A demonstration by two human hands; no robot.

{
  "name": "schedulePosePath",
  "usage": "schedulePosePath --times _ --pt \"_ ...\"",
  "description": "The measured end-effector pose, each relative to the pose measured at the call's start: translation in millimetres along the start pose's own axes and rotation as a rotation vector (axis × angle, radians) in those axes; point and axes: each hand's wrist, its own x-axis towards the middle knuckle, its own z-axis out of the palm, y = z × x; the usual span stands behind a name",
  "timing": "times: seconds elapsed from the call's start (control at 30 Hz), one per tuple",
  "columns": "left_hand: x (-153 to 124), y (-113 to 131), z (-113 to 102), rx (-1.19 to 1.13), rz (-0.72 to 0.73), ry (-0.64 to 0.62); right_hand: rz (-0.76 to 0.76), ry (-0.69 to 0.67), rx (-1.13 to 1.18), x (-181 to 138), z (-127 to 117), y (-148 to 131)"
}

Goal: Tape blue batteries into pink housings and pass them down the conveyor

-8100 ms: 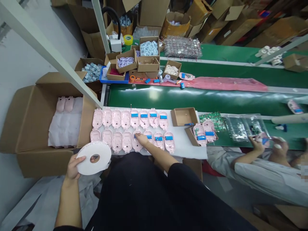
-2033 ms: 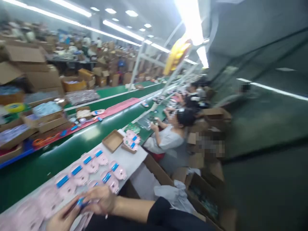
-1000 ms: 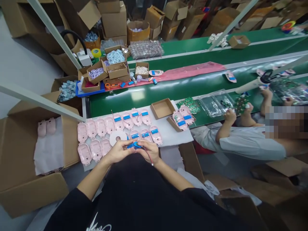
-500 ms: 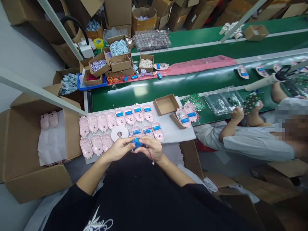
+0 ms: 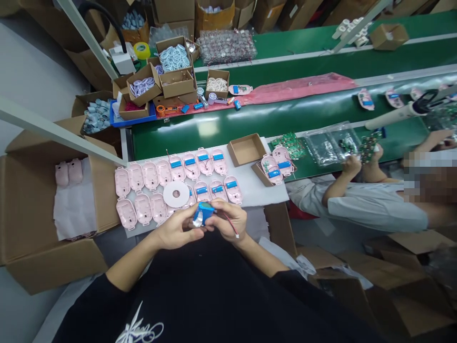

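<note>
Close to my body, both hands are around a blue battery pack (image 5: 204, 212), tilted, with a silvery patch at its lower left. My left hand (image 5: 178, 229) grips its left side. On the other side my right hand (image 5: 230, 220) pinches it, and a thin red lead (image 5: 231, 224) with a white plug hangs over that palm. Just beyond the hands lie rows of pink plastic shells (image 5: 144, 209), several with blue batteries (image 5: 202, 189) in them. A white roll of tape (image 5: 176, 194) rests on the front row.
An open carton (image 5: 46, 209) with pink shells stands at left. Behind the shells are an empty small box (image 5: 246, 148) and the green conveyor (image 5: 171, 131). Boxes of rings (image 5: 174, 58) sit farther back. At right a co-worker's hands (image 5: 352, 166) hold green circuit boards (image 5: 369, 145).
The battery pack has turned in my hands, so its silvery patch shows. My left fingers have spread along its side. The view has shifted slightly.
</note>
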Motion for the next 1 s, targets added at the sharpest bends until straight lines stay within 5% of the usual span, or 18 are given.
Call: schedulePosePath --times 0.13,0.27,0.43,0.6,0.8,0.9,1.0 --pt "7 12 1 -0.001 -0.010 0.055 0.001 -0.009 0.029 1 1 -1" --pt "6 15 -4 0.069 0.046 -0.025 0.300 0.113 0.075 3 1 -2" --pt "9 15 -8 0.590 0.333 0.220 0.542 0.039 0.243 10 4 -2" --pt "13 0 5 0.602 0.487 0.400 0.636 -0.110 0.395 6 18 -6" --pt "0 -22 27 0.302 0.386 0.617 0.477 -0.205 0.358 0 11 -7" --pt "-8 -11 30 0.277 0.406 0.547 0.343 -0.365 0.241 6 -2 -7" --pt "-13 10 27 0.530 0.559 0.475 0.192 -0.520 0.104 14 -10 -12"
